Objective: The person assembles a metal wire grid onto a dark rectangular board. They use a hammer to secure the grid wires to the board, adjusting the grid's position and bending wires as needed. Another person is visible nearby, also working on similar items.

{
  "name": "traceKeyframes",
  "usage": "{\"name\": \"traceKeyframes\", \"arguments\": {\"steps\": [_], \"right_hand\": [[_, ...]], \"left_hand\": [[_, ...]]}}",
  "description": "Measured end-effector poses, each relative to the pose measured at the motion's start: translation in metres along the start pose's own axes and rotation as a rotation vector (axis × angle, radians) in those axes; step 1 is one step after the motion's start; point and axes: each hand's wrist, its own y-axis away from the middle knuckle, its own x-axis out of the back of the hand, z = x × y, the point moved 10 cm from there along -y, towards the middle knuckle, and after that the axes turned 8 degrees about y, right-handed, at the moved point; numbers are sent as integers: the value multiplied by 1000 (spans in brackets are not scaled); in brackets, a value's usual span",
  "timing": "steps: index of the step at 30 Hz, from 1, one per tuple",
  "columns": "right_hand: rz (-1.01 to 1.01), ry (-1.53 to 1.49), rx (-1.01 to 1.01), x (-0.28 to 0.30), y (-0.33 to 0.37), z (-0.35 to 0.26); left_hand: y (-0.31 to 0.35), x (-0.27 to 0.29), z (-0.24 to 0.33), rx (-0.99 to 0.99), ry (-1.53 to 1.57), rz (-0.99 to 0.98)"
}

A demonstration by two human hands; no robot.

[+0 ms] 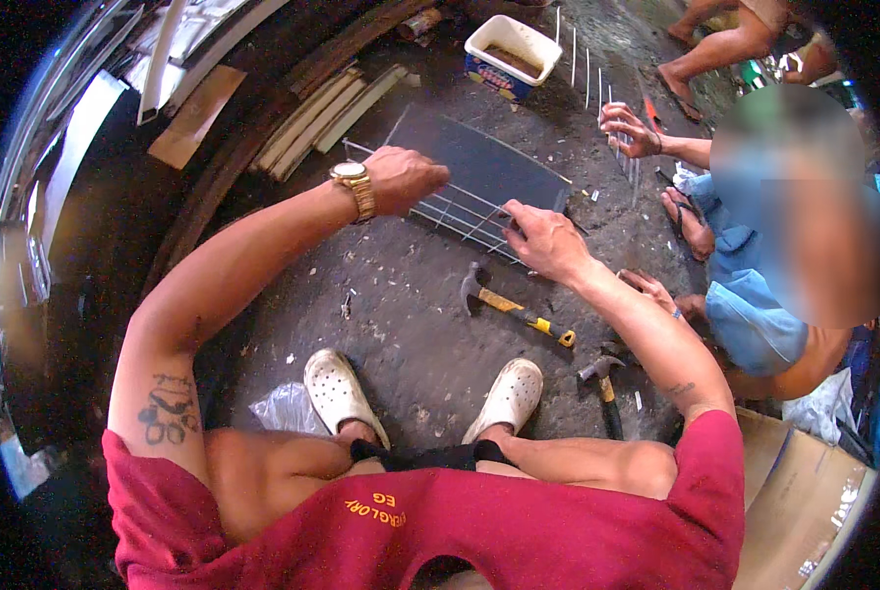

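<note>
- Concrete floor (401, 324): grey, stained and littered with small bits; fills the middle of the frame.
- Dark board (479, 162): flat rectangular sheet lying on the floor, upper centre, under the far part of the wire grid.
- Wire grid (460, 211): thin metal rods crossing one another, upper centre, resting on the board's near edge and the floor; both hands are on it.
- Wooden strips (327, 113): a bundle of pale slats, upper left of centre, well apart from the hands.
- White tub (512, 51): rectangular plastic container with brown contents, top centre.
- Pair of white clogs (337, 393): on the person's feet, lower centre, toes toward the grid.
- Left hand (401, 179): closed into a fist over the left side of the grid, knuckles up; a gold watch (353, 185) on the wrist. Whether a wire sits inside the fist cannot be told.
- Right hand (546, 241): fingers curled, pinching the wires at the grid's right near corner.
- Hammer with yellow handle (509, 305): lying on the floor just below the right hand, centre.
- Second hammer (602, 379): right of centre, beside the right forearm.
- Another person's hand (629, 128): upper right, holding upright thin rods (587, 74).
</note>
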Motion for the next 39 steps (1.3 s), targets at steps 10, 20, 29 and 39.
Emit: {"name": "traceKeyframes", "arguments": {"steps": [10, 20, 29, 39], "right_hand": [[-206, -176, -41, 42, 0, 14], [-287, -179, -28, 30, 20, 9], [-212, -108, 22, 25, 22, 15], [-204, -157, -66, -9, 32, 15]], "left_hand": [[1, -7, -1, 18, -21, 3], [9, 4, 5, -43, -8, 153], [3, -13, -7, -29, -46, 87], [13, -3, 11, -66, -47, 166]]}}
